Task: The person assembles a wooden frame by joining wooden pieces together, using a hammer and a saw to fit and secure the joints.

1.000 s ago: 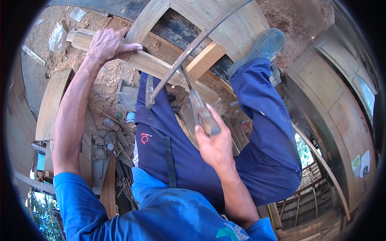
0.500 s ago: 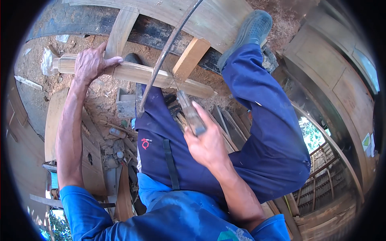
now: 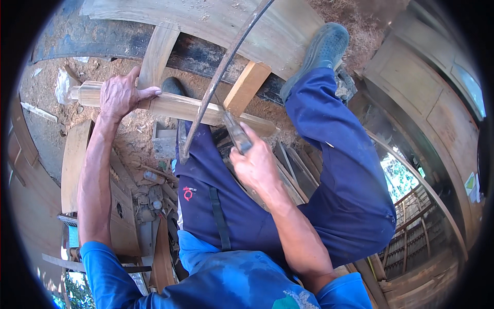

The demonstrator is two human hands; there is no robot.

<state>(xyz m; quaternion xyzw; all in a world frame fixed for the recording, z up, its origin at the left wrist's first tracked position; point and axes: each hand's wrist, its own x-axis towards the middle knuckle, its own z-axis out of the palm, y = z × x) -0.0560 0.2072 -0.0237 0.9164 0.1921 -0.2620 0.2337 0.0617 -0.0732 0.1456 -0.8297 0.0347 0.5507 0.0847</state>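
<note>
My left hand (image 3: 119, 98) grips the left part of a pale wooden bar (image 3: 177, 108), its thumb along the top and its fingers over the far side. My right hand (image 3: 258, 166) is closed round the worn wooden handle of a slim-bladed tool (image 3: 237, 135) that looks like a saw. The tool's front end is at the bar, beside a yellowish wood block (image 3: 248, 87); its thin blade hardly shows. A dark curved rod (image 3: 215, 85) passes over the bar; whether it belongs to the saw I cannot tell. Another flat wooden piece (image 3: 158, 56) meets the bar near my left hand.
A broad wooden panel (image 3: 221, 19) lies at the far side, beside my shoe (image 3: 328, 44). Sawdust and a crumpled plastic scrap (image 3: 64, 86) cover the ground at left. Wood offcuts and bottles (image 3: 154, 177) crowd near my left leg. Large wooden panels (image 3: 411, 87) stand at right.
My right hand has moved away from me with the saw handle, closer to the bar. The left hand keeps its grip on the bar. The whole view has shifted slightly.
</note>
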